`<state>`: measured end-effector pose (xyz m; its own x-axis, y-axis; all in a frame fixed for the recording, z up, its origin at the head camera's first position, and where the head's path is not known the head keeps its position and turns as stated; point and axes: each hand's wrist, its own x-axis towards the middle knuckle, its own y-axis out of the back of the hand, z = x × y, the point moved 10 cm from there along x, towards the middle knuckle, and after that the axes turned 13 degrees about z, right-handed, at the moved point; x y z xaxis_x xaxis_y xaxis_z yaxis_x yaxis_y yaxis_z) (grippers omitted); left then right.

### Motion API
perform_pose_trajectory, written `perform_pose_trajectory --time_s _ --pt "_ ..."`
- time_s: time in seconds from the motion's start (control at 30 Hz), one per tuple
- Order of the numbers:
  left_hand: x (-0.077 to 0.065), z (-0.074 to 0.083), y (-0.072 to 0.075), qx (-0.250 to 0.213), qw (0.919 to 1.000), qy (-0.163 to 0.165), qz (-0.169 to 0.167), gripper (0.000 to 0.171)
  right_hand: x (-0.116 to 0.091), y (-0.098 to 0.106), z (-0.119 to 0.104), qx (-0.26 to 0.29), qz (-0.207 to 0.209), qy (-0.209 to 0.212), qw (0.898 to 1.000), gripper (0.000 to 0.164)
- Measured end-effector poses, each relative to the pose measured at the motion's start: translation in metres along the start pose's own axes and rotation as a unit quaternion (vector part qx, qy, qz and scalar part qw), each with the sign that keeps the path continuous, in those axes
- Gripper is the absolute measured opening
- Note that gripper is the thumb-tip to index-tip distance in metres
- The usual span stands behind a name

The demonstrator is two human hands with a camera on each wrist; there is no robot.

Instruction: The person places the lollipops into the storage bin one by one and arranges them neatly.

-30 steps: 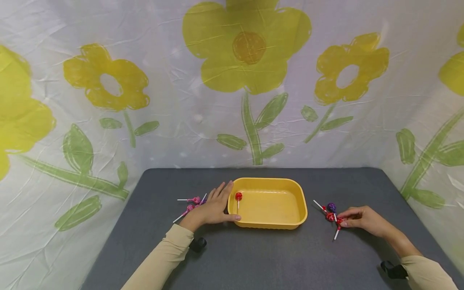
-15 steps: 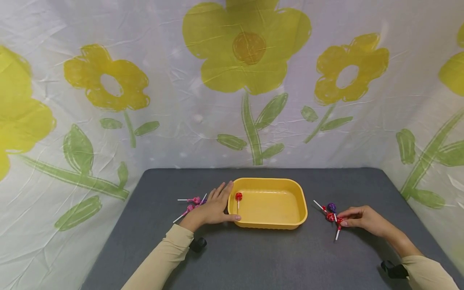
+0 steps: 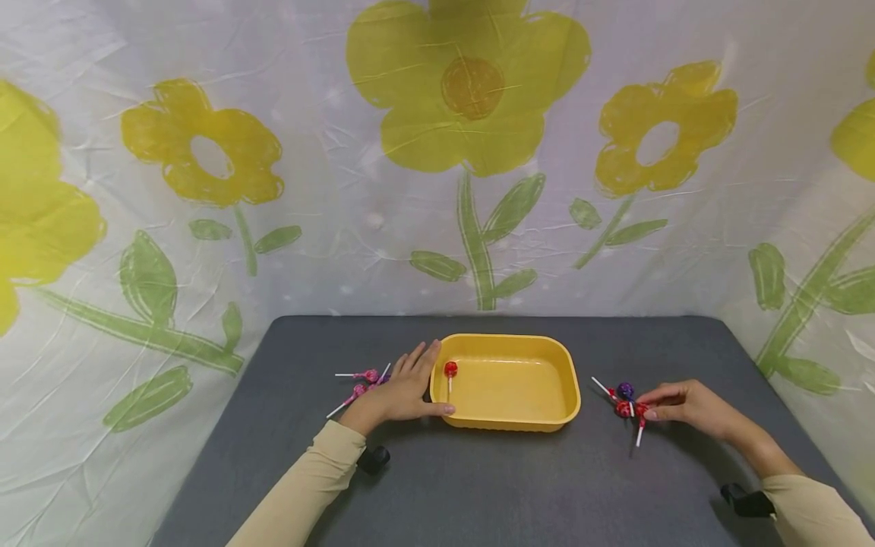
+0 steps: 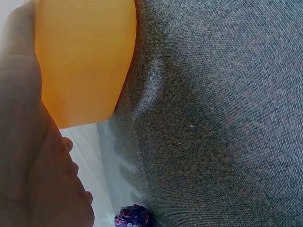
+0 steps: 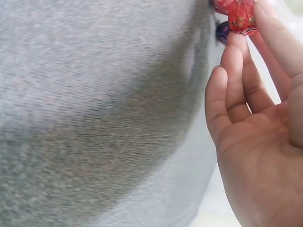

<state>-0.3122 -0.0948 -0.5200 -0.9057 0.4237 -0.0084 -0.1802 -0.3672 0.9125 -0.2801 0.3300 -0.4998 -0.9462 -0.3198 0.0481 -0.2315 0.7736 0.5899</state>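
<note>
My left hand (image 3: 403,395) rests against the left end of a yellow plastic tray (image 3: 519,389), fingers stretched along its side and thumb at the front rim. Inside the tray, near its left wall, lies one red lollipop (image 3: 450,370). On the right, my right hand (image 3: 693,410) pinches another red lollipop (image 3: 641,411) by its wrapped head between thumb and fingertips; its white stick points down, with a shadow just below. The right wrist view shows this red wrapper (image 5: 242,19) at the fingertips. Right beside it are a purple lollipop (image 3: 625,390) and a further red lollipop (image 3: 622,409).
Left of the tray, pink lollipops (image 3: 358,390) lie partly behind my left hand, with a purple one (image 4: 132,216) among them. All stands on a dark grey table (image 3: 506,486). A flower-printed cloth (image 3: 328,228) hangs behind the table's far edge.
My right hand has risen slightly, and the pinched lollipop's stick has swung a little up and right, off its shadow. The left hand and tray stay put.
</note>
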Motion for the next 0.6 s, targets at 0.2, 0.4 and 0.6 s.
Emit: perform_pose_trajectory --time_s 0.2,0.4,0.6 --pt "0.0 0.0 0.0 0.006 1.0 0.002 0.001 0.126 0.005 0.006 -0.011 -0.008 0.006 0.01 1.0 0.027" --pt "-0.002 0.003 0.003 -0.008 1.0 0.003 0.0 0.125 0.01 0.01 -0.022 -0.024 0.013 0.017 0.999 0.027" --pt "-0.002 0.005 0.004 -0.002 1.0 0.0 0.003 0.124 0.016 0.014 -0.026 -0.031 0.011 0.004 0.999 0.029"
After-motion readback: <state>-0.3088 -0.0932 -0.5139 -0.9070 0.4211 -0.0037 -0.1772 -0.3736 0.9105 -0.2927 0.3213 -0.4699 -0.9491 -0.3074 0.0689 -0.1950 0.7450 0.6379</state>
